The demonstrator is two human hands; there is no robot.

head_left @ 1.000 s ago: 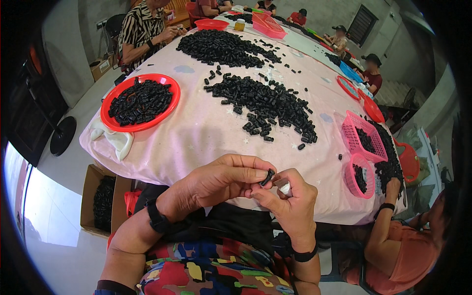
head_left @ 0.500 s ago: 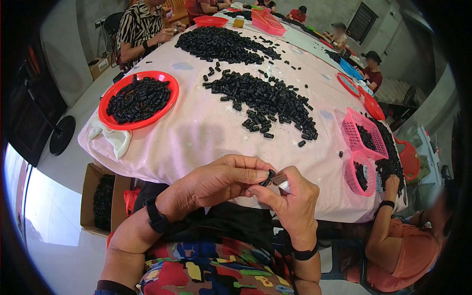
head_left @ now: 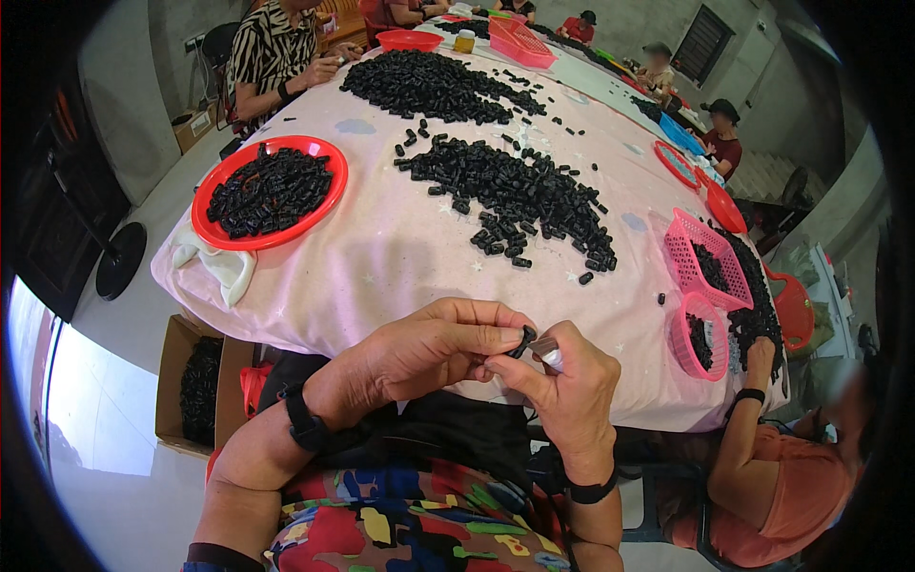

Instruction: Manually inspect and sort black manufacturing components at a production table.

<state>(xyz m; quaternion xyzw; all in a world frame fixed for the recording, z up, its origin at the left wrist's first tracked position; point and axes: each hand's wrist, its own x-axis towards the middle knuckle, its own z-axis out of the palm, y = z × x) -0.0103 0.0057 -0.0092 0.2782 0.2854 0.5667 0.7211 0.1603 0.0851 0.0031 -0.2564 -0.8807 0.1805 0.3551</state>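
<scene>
Between the thumb and fingers of my left hand (head_left: 429, 345) is a small black part (head_left: 521, 342), either rubber or plastic; its far side is hidden. My right hand (head_left: 575, 389) grips a short flat blade (head_left: 543, 347) with a white-wrapped grip end. The blade's edge is close beside the black part, and my right thumb reaches toward it from below. I cannot tell whether blade and part touch. Both hands are closed and meet above the near table edge. Beyond them, a loose pile of small black parts (head_left: 519, 195) lies on the pink cloth.
A red round tray (head_left: 340, 195) of black parts stands at the left, near a white cloth (head_left: 224, 272). Pink baskets (head_left: 681, 250) are at the right, beside a co-worker's hand (head_left: 760, 355). An open cardboard box (head_left: 238, 381) sits below the table's left edge. Several people work farther along.
The blade and my right hand have shifted very slightly to the right, and the black part has turned a little in my left fingers. The piles look the same.
</scene>
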